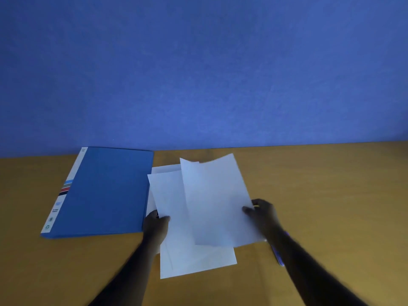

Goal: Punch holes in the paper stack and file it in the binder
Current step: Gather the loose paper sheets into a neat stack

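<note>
A thin purple thing (279, 257) on the desk (331, 195) is half hidden under my right arm. I cannot tell what it is. My left grip (155, 224) pinches the left edge of the papers (212, 202). My right grip (262, 212) pinches their right edge. The blue binder (106, 191) lies shut just left of them. The small marks on its white strip (66, 191) are too blurry to read.

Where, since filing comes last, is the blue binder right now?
In the head view, the blue binder lies closed on the table, just left of the paper sheets.
</note>
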### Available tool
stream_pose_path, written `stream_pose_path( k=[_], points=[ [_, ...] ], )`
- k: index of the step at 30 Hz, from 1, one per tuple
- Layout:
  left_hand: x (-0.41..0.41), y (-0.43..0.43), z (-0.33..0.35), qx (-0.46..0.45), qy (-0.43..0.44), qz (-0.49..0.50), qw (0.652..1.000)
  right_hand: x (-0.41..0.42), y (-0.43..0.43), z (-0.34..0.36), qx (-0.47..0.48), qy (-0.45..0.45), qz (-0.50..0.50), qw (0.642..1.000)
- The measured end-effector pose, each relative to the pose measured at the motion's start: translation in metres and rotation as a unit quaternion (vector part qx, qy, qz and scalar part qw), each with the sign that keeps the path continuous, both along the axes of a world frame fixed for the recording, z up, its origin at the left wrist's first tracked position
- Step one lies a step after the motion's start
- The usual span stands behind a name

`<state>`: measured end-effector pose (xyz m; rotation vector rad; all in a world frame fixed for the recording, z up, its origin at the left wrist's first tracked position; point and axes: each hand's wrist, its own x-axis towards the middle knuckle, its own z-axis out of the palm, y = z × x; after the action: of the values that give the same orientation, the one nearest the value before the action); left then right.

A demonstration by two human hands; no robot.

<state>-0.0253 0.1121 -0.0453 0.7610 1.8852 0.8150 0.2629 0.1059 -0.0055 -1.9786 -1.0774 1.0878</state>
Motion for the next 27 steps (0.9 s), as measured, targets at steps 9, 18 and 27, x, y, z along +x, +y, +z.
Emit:
stream_pose_path(
  k=[9,18,27],
  points=[
    [0.012,-0.008,0.002,0.026,-0.01,-0.056,0.998,-0.047,-0.026,-0.036,-0.035,-0.061,0.099,0.993],
    [0.0,-0.016,0.013,0.107,-0.114,-0.082,0.984,-0.023,-0.007,-0.03,-0.041,0.028,0.024,0.998],
    [0.011,-0.006,0.019,0.101,-0.154,-0.139,0.973,-0.016,-0.001,-0.017,-0.02,0.185,0.045,0.982]
  ],
)
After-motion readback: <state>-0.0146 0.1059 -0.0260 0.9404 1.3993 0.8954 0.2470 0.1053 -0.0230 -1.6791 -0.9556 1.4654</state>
